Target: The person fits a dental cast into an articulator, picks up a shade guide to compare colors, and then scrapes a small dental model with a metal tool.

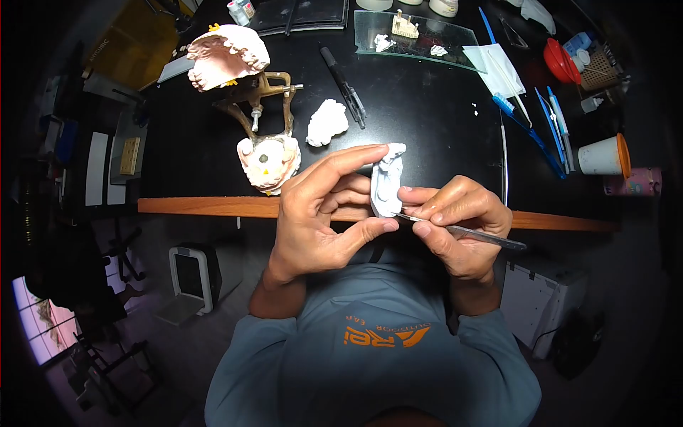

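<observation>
My left hand (pixel 324 206) is closed around the edges of a pale white dental putty piece (pixel 387 186), thumb below and forefinger on top. The piece stands on end, with hollows along the side that shows. In my right hand (pixel 459 224) is a thin metal scalpel (pixel 484 236), gripped like a pen. Its tip meets the lower end of the piece; the blade itself is too small to make out. Right fingertips lie close beside the piece's right edge. Both hands are above the table's front edge.
A metal articulator (pixel 274 99) bears an upper plaster dental model (pixel 228 57) and a lower plaster cast (pixel 269 164). Near it lie a white crumpled lump (pixel 328 122) and a black pen (pixel 343 87). A glass plate (pixel 420 44), blue toothbrush (pixel 530 132) and white cup (pixel 601 156) are farther off.
</observation>
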A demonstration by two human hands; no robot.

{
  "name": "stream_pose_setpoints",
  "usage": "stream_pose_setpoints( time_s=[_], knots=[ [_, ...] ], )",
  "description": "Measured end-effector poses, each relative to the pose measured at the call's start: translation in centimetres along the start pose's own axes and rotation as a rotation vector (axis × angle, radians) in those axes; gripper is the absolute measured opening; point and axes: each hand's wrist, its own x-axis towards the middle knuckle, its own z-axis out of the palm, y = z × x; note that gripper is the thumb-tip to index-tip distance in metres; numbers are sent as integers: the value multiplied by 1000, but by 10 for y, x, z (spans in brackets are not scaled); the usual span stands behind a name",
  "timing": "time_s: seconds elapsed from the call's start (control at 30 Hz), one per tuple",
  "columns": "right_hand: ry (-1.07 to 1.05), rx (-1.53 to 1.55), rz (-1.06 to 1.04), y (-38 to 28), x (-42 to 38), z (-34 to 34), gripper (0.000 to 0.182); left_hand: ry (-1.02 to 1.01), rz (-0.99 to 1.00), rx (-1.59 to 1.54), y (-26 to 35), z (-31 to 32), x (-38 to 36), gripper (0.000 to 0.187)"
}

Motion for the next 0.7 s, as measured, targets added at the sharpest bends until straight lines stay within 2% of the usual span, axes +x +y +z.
stream_pose_setpoints(
  time_s=[0.17,0.3,0.4,0.7],
  knots=[
    [-102,-125,-118,-1,4,-4,23,-90,18,19,3,-7,3,62],
    [-169,-288,-238,-4,8,-2,22,20,-105,-193,7,0,-1,55],
    [-226,-334,-280,-6,11,0,24,-34,-54,-164,3,-2,-1,51],
    [-223,-369,-332,0,9,1,17,-66,-119,5,10,-7,0,48]
  ],
)
